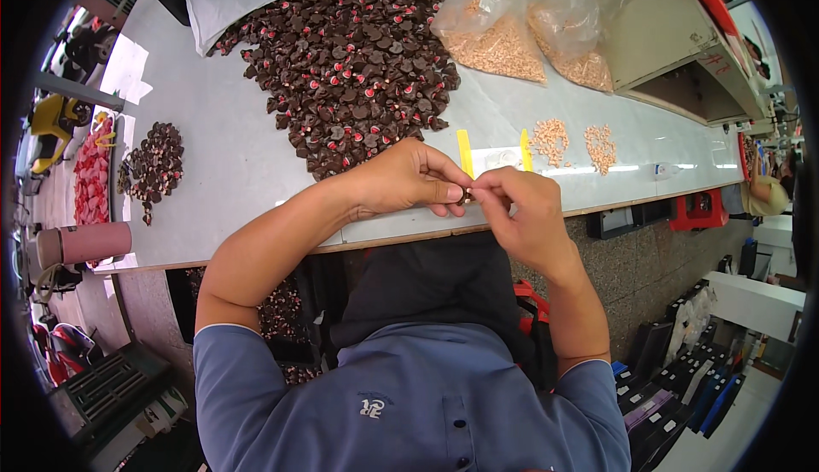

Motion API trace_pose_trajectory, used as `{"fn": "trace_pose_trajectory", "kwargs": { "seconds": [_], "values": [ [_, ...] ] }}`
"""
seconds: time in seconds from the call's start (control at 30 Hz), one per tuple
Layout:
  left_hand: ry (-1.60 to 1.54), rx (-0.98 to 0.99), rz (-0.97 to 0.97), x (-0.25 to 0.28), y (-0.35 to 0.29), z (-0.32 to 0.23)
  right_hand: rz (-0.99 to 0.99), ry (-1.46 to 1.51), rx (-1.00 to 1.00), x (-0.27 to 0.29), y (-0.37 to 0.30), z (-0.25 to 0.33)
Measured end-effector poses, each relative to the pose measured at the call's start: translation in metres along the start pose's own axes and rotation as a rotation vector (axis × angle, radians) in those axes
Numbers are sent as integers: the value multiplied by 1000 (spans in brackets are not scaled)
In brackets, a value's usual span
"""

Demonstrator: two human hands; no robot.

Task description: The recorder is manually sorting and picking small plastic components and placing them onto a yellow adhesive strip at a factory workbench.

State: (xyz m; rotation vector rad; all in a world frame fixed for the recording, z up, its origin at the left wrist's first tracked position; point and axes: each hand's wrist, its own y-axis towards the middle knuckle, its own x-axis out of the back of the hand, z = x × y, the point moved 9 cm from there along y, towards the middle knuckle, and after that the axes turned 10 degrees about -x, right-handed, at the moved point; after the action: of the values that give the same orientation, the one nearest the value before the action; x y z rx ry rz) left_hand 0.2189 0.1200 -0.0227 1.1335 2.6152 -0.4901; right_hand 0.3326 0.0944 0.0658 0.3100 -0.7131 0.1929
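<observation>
Close to the table's front edge, my left hand (394, 182) pinches a small dark brown part (466, 197) between thumb and fingers. My right hand (526, 214) meets it there, its thumb and index finger closed at the part's edge; whatever they grip is too small to make out. Just beyond the hands lies a white pad with yellow side strips (466, 154), holding something small and pale. A broad heap of similar dark parts, some with red spots, (358, 71) spreads ahead of my left hand. Two little piles of beige pieces (550, 141) lie right of the pad.
Two clear bags of beige pieces (495, 49) stand at the back right, beside an open-fronted beige box (699, 84). A smaller dark pile (155, 163) sits at left, near a pink cylinder (95, 241). A small white bottle (663, 171) lies right. Below is a red stool (701, 210).
</observation>
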Motion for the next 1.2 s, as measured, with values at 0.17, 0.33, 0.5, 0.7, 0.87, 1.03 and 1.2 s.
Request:
{"fn": "trace_pose_trajectory", "kwargs": {
  "seconds": [0.17,0.33,0.5,0.7,0.87,1.03,1.2],
  "values": [
    [5,-17,33,-3,-1,-4,80,170,-234,-3,3,-19],
    [37,-20,80,-1,0,0,158,109,-251,-9,7,-16],
    [-8,-13,78,-2,-3,1,103,274,-240,-4,0,-21],
    [-10,23,92,-6,-2,2,-447,592,-383,58,-41,-73],
    [23,48,100,-5,-5,4,168,1479,146,92,-46,57],
    [82,33,80,-4,-3,-4,219,1661,323,153,-93,102],
    [52,24,61,-5,0,-1,147,1723,383,168,-118,95]
  ]
}}
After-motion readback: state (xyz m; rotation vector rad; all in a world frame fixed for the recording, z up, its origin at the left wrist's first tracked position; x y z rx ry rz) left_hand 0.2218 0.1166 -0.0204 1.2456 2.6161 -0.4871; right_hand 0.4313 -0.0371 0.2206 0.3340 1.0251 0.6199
